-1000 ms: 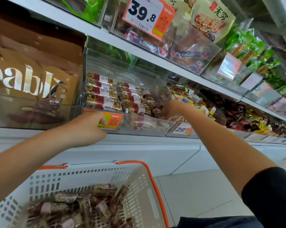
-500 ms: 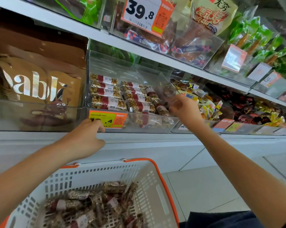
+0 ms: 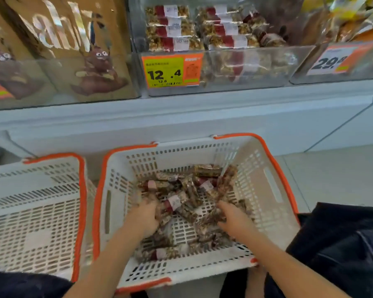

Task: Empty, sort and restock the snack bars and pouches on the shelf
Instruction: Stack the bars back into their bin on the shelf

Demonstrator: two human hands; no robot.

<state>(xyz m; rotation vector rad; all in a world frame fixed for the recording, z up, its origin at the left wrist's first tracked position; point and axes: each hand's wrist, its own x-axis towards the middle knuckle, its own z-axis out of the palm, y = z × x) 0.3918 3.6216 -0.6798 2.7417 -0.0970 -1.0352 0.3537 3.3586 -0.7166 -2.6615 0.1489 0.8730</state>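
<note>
A white basket with an orange rim (image 3: 273,186) sits below the shelf and holds several loose nut snack bars (image 3: 187,196) in clear wrappers with red labels. Both hands are down inside it. My left hand (image 3: 144,216) is buried among the bars at the left of the pile, fingers curled into them. My right hand (image 3: 230,214) lies on the bars at the right, fingers reaching into the pile. Whether either hand grips a bar is hidden. Up on the shelf, a clear bin (image 3: 256,67) holds neat stacks of the same bars (image 3: 172,29).
A second white basket (image 3: 37,211) stands to the left with nothing in it. An orange price tag reading 12.4 (image 3: 171,70) hangs on the bin front. Brown pouches (image 3: 59,46) fill the bin to the left. Another bin with a 29.8 tag (image 3: 331,61) is at right.
Both hands have left the shelf bin and dropped into the basket of bars. The view has tilted down, so the baskets fill the lower frame.
</note>
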